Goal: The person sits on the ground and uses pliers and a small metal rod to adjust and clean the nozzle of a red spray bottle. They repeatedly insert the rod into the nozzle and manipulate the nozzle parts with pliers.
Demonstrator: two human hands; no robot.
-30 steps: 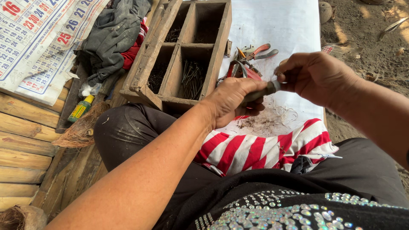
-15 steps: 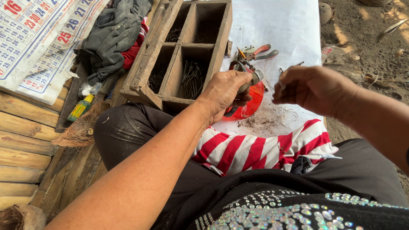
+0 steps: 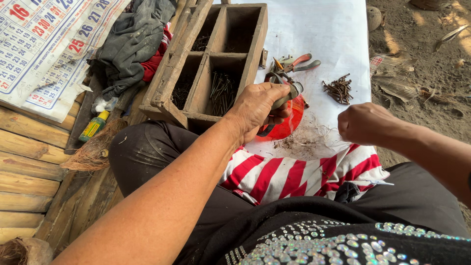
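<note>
My left hand [image 3: 257,110] grips a short grey metal tool [image 3: 290,93] and presses on a red translucent plastic piece [image 3: 287,123], over a white sheet [image 3: 319,29]. Off to the right, my right hand [image 3: 363,122] is a closed fist a little apart from the left hand; I cannot tell whether it holds anything. Thin pale fibres and dark crumbs [image 3: 314,140] lie on the sheet between the two hands. A red and white striped cloth [image 3: 294,172] lies across my lap below them.
A wooden box with several compartments [image 3: 257,49] holds dark nails [image 3: 222,91]. Red-handled pliers [image 3: 299,63] and a pile of rusty nails [image 3: 338,88] lie on the sheet. A calendar [image 3: 44,44], grey cloth [image 3: 132,39] and a small yellow bottle [image 3: 93,126] sit left. Bare dirt [image 3: 427,73] lies right.
My right hand has drawn away from the left hand, to the right and down. The red plastic piece now shows under my left hand, which has stayed put.
</note>
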